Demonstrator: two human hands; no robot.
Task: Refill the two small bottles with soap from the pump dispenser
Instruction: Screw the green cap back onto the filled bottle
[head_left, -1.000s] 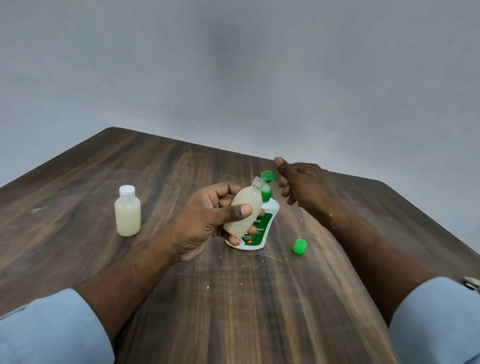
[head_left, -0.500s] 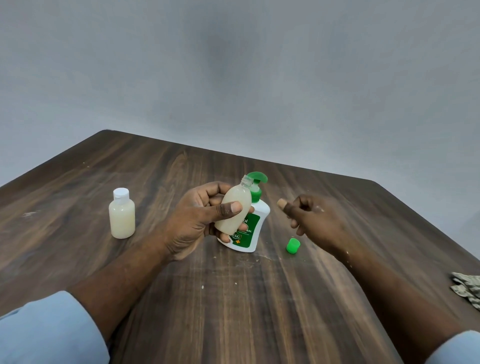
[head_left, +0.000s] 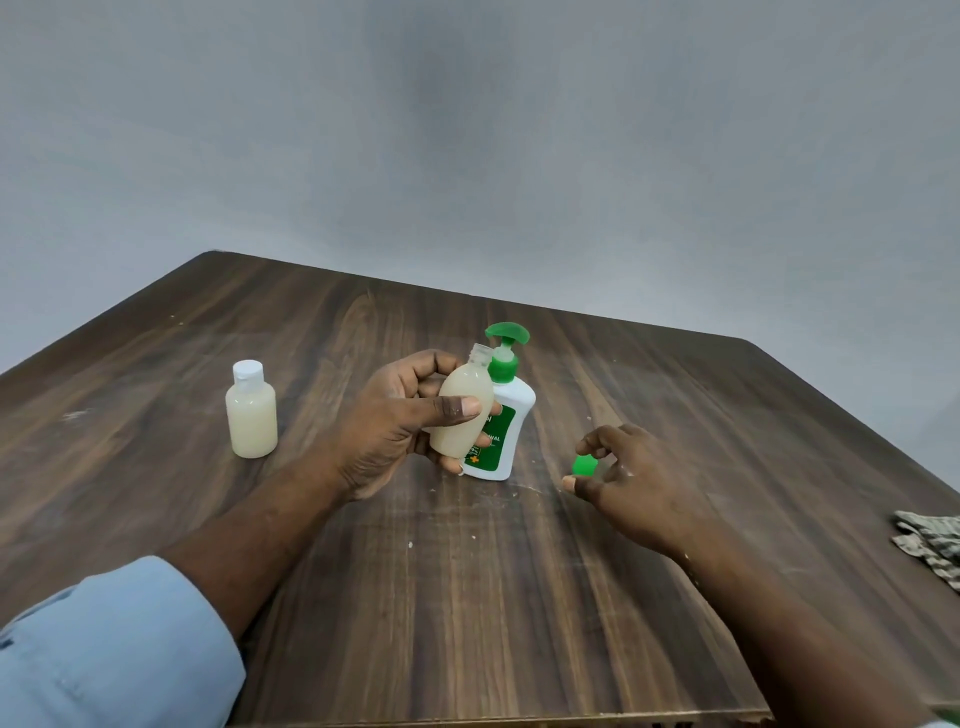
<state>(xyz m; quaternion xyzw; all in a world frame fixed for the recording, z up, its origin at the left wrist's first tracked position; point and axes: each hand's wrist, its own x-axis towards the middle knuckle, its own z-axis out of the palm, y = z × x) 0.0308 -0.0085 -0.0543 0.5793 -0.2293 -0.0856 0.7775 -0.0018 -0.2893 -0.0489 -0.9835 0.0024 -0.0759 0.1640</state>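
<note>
Uncapped bottle (head_left: 460, 410) was the one to watch, but starting close in: a light-blue sleeve (head_left: 114, 644) sat at the near left corner, bare forearm running out over the dark wooden desk (head_left: 467, 597), and a patterned cloth (head_left: 930, 545) lay at the right edge. Next out, the right hand (head_left: 639, 488) arched down over the green cap (head_left: 584, 466) on the desk, its fingers (head_left: 602, 439) curled narrow round it, thumb tip on the near side. Then the left hand (head_left: 389, 431), fingers wrapped round that uncapped bottle, thumb across its front, neck open and tilted slightly right, creamy soap filling its body. Right behind it stood the white pump dispenser (head_left: 514, 410) with its green pump head. Off to the left, well apart, the second small bottle (head_left: 252, 421) stood upright, white cap on, full. Beyond the far edge, a plain grey wall (head_left: 467, 156).
</note>
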